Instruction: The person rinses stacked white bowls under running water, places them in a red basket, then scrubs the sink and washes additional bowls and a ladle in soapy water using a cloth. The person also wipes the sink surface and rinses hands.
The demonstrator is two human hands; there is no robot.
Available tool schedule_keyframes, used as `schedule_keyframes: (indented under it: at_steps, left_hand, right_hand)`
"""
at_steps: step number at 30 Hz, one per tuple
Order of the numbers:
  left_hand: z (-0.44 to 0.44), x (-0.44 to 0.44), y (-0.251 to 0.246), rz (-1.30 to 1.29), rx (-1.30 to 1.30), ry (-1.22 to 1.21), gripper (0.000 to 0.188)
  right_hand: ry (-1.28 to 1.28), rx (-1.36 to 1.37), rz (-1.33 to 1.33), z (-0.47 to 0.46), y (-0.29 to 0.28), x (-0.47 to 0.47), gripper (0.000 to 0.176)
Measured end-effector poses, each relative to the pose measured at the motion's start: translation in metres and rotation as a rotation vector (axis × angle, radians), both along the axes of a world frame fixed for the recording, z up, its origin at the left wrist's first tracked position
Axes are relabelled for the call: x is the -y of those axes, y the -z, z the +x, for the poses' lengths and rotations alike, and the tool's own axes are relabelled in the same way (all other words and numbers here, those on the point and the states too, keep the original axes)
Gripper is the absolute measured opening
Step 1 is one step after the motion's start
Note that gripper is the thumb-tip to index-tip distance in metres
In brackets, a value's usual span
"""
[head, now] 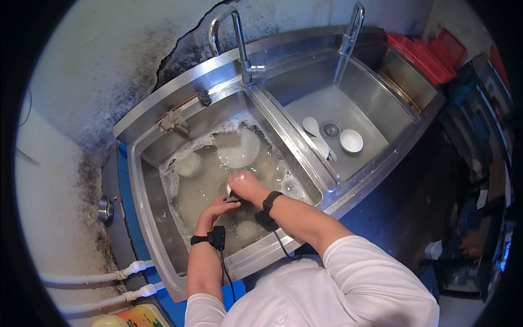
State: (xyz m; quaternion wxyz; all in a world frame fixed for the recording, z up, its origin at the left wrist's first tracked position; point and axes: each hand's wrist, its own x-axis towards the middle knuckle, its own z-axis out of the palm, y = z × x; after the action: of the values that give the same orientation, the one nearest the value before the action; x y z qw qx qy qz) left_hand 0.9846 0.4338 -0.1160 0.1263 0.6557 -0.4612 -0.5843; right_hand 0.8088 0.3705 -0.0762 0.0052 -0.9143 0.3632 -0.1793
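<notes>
In the left basin of a stainless steel double sink, both my hands meet over cloudy, foamy water (196,196). A white piece of tableware (229,189) shows as a narrow sliver between them; most of it is hidden. My right hand (245,186) is curled over its upper part, fingers bent out of sight. Below, my left hand (216,207) has its thumb stretched out along the piece's lower end. Under the water behind my hands lies a large white plate (239,149). Pale round dishes show at the left (189,164) and near the front wall (247,230).
The right basin (318,100) holds a white bowl (351,141) and white spoons (311,126) around the drain. A tall faucet (244,61) rises behind the divider. A steel-wool scourer (204,98) and a crumpled brown cloth (173,121) sit on the back ledge. Red plastic baskets (429,55) stand far right.
</notes>
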Motion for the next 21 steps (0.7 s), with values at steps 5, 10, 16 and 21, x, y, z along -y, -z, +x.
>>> schedule_keyframes:
  at_steps: [5, 10, 16, 21]
  left_hand:
    - [-0.006, -0.009, -0.008, -0.103, 0.212, 0.258, 0.086]
    - [-0.002, -0.013, -0.003, -0.195, 0.402, 0.27, 0.084]
    - [0.004, -0.007, 0.017, -0.076, 0.525, 0.214, 0.083]
    - [0.001, -0.013, 0.018, 0.04, 0.483, 0.357, 0.072]
  right_hand:
    - [0.319, 0.292, 0.085, -0.031, -0.068, 0.039, 0.018]
    - [0.28, 1.029, 0.685, -0.126, -0.122, 0.086, 0.044]
    - [0.505, 1.146, 0.975, -0.253, -0.127, 0.129, 0.05]
    - [0.887, 0.65, 0.976, -0.317, -0.065, 0.151, 0.041]
